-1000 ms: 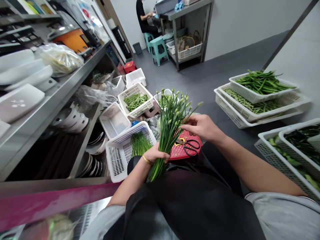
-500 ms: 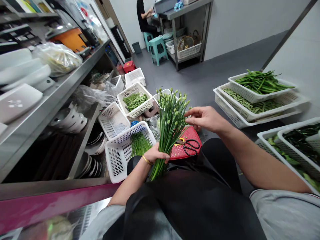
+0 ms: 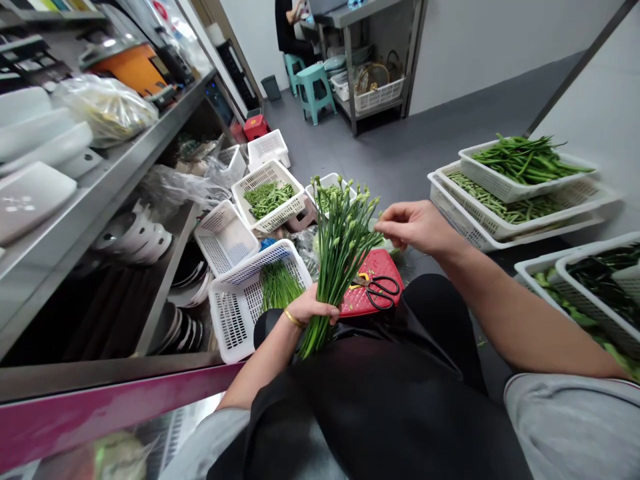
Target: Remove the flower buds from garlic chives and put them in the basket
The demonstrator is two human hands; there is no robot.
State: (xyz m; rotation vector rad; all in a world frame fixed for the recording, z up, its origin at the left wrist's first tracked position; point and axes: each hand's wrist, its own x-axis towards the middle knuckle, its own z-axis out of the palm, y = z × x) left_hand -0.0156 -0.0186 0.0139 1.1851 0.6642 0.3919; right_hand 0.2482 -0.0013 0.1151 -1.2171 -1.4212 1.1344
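My left hand (image 3: 309, 308) is wrapped round the lower stems of a bunch of flowering chives (image 3: 336, 243), held upright over my lap with the pale buds on top. To the right of the buds, my right hand (image 3: 413, 223) has thumb and forefinger pinched together at the bunch's edge. What lies between those fingertips is too small to make out. Behind the bunch, black-handled scissors (image 3: 381, 293) rest on a red textured surface (image 3: 387, 265). Just left of the bunch, more thin green stems (image 3: 280, 287) lie in a white basket (image 3: 234, 327).
White baskets of cut green beans (image 3: 270, 199) stand ahead. Stacked baskets with long green peppers (image 3: 525, 160) and beans are at right, leafy greens (image 3: 585, 307) nearer. A steel shelf (image 3: 125, 160) with dishes runs along the left. A seated person (image 3: 290, 30) is at the far table.
My right hand has moved slightly right and up, and its fingers have drawn from loosely curled into a pinch. The left hand keeps its hold on the chives.
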